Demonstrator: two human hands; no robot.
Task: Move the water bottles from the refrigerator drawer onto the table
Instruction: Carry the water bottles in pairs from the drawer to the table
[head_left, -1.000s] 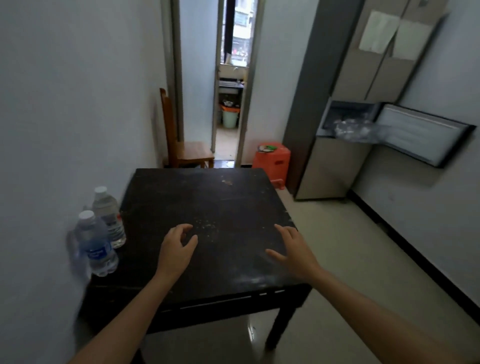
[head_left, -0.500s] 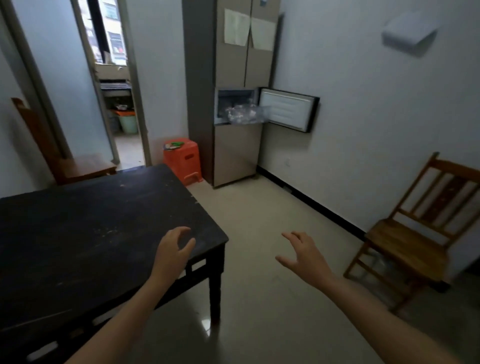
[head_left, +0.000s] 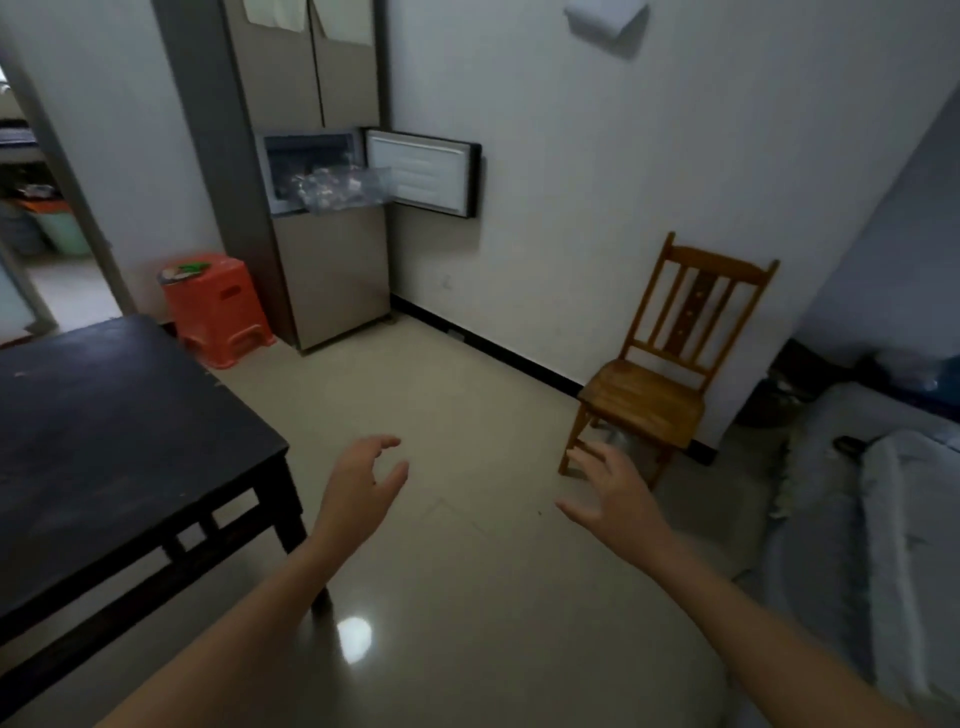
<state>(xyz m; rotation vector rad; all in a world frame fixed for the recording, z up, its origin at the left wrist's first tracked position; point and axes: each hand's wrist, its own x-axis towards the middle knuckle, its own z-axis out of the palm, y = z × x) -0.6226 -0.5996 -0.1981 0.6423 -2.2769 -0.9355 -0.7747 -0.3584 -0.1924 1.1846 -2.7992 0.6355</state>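
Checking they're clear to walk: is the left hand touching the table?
Apart. The head view shows the left hand in the air beyond the table corner, with floor visible between them.

Both bare forearms extended forward; left hand (head_left: 358, 486) empty, fingers loosely curled; right hand (head_left: 615, 496) empty, fingers spread, palm down.

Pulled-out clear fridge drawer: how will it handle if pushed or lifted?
The drawer looks like thin clear plastic: probably light, somewhat flexible. It overhangs the fridge front with a load inside, so may sag if lifted. A push likely slides it in.
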